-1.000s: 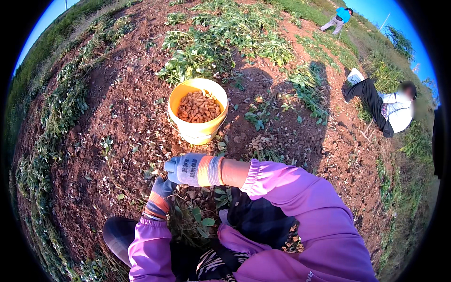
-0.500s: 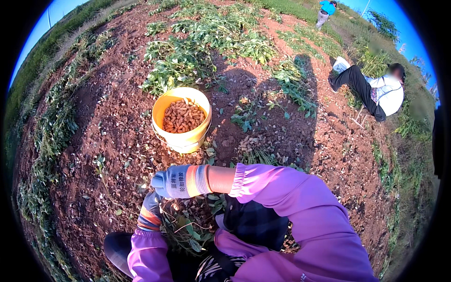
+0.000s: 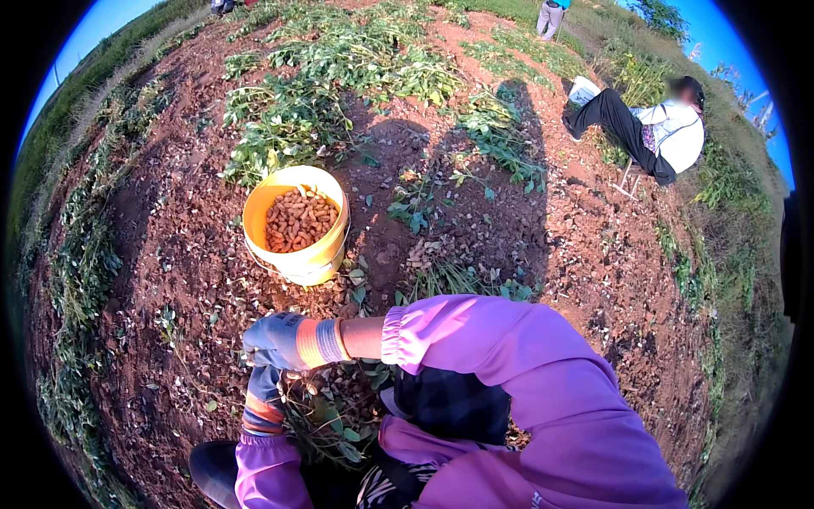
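Observation:
My gloved left hand (image 3: 264, 397) is closed around a peanut plant (image 3: 326, 420), whose stems and leaves spill out beside it over my lap. A few pods hang among the stems next to the hand. Just above, my gloved right hand (image 3: 278, 341) is closed and touches the left one; its fingers curl away from view, so what they grip is hidden. Beyond my hands stands a yellow bucket (image 3: 312, 270), upright on the soil, partly filled with peanuts (image 3: 298, 220).
Pulled plants (image 3: 288, 127) lie in rows beyond the bucket, with another heap (image 3: 449, 284) by my right forearm. At the right a person (image 3: 670, 136) sits near a white bucket (image 3: 583, 90). Another person (image 3: 551, 19) stands far off.
Both my hands stay together, the right one slightly lower and further left around the left hand. The view has shifted, so the bucket and seated person appear further left.

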### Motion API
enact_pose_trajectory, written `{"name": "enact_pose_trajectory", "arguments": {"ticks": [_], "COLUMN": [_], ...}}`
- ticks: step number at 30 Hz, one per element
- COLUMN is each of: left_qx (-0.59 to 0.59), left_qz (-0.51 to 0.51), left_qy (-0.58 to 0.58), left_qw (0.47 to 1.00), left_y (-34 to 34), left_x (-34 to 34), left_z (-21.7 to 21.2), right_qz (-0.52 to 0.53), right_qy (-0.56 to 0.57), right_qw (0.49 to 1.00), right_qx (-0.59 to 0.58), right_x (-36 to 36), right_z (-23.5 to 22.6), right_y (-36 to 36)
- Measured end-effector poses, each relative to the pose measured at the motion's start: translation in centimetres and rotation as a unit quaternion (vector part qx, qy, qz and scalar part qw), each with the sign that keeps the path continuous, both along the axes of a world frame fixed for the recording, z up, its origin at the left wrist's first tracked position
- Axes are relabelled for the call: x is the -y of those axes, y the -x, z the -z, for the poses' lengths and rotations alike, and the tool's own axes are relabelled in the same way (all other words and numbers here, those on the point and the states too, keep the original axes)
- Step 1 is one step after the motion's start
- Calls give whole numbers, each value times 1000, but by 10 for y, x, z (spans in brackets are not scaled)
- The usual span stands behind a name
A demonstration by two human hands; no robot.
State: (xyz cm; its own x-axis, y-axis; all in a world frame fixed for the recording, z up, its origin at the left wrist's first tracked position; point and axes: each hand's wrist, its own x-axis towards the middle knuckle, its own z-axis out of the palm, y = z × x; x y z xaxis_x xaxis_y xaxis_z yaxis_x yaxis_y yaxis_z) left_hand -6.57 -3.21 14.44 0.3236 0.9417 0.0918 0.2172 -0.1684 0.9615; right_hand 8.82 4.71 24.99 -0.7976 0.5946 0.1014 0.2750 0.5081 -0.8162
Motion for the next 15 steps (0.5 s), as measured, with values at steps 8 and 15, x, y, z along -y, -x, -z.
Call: {"name": "enact_pose_trajectory", "arguments": {"ticks": [8,15], "left_qx": [134,-177], "left_qz": [-46,-2], "left_qy": [178,-96], "left_qw": [974,980], "left_y": [34,9], "left_x": [-1,-6], "left_z": [74,52], "right_qz": [-20,-88], "right_qy": [51,-76], "right_qw": [996,993], "right_qx": [70,34], "right_x": [6,-20], "right_z": [-10,76], "right_y": [9,27]}}
